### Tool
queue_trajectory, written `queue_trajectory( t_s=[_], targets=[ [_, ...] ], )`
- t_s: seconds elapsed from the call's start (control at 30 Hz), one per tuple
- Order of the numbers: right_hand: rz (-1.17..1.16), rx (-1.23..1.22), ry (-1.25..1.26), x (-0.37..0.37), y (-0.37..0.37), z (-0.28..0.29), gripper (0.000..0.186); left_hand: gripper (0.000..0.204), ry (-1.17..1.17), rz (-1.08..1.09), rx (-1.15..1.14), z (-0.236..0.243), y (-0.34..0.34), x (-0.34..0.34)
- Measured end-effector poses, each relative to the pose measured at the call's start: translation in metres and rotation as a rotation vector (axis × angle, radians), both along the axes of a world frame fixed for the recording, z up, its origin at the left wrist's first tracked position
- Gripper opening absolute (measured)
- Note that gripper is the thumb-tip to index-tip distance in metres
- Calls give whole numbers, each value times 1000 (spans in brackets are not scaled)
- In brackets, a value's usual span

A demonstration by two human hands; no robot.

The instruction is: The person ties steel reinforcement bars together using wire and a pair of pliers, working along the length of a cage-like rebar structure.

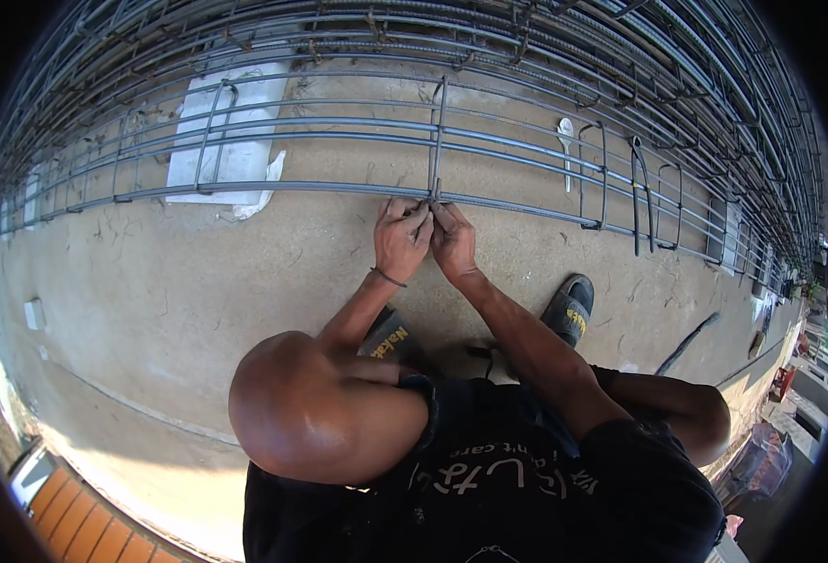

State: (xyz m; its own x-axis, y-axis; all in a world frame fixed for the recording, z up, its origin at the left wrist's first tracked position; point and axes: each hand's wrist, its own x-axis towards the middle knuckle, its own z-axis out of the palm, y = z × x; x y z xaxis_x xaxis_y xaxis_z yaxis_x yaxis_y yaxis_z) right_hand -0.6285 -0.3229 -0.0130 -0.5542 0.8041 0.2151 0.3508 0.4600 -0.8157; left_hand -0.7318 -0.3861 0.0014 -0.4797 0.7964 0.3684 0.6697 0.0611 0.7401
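Observation:
My left hand (400, 239) and my right hand (454, 246) meet at the near bar of a long steel rebar cage (339, 187). Just there an upright stirrup (438, 131) crosses the bar. Both thumbs and fingertips are pinched together at this crossing, with the fingers darkened by dirt. Whatever sits between the fingertips is too small and hidden to make out. To the right, a pair of long-handled pliers (636, 211) hangs over the cage's bars, away from both hands.
More rebar cages (564, 47) are stacked beyond this one. A white block (231, 122) lies under the cage at left, and a white spoon (567, 150) on the concrete floor (217, 272). My slippered foot (571, 305) is at right; a dark rod (688, 343) lies farther right.

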Motion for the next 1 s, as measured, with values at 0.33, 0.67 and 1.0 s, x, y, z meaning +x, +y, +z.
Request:
queue_trajectory(
  t_s=[0.33,0.67,1.0],
  targets=[
    [5,-991,282,0,2,2,14,18,-702,-134,-60,-2,-6,-12],
    [-43,-1006,-13,24,13,17,23,15,-1083,-295,-422,-18,11,-37],
    [-65,-987,145,5,1,35,15,7,-1087,-278,-151,-33,12,-37]
  ],
)
